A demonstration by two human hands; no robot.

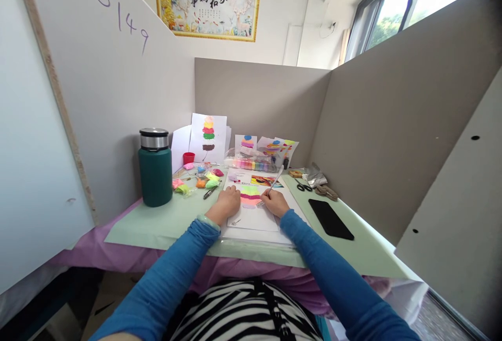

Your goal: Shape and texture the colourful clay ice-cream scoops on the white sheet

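My right hand (275,203) grips a fork (280,171) by its lower part. The handle slants up and right, and the tines touch or hover just above a white sheet (252,220). On that sheet is a layered patch (250,193) of soft clay in yellow-green, dark pink and coral, with a pale lilac strip below. My left hand (228,204) rests at the left of the patch on the sheet; its fingers look loosely bent and lie on the paper, partly hidden by the back of the hand. A small metal piece (236,222) lies near the sheet's lower left.
A green bottle (155,171) stands left. Bagged clay lumps (202,181), a pen (209,193) and a red cup (189,158) lie beyond my left hand. Scissors (304,186) and a black phone (330,218) are right. Picture cards (209,139) and a clear pack (254,163) stand behind.
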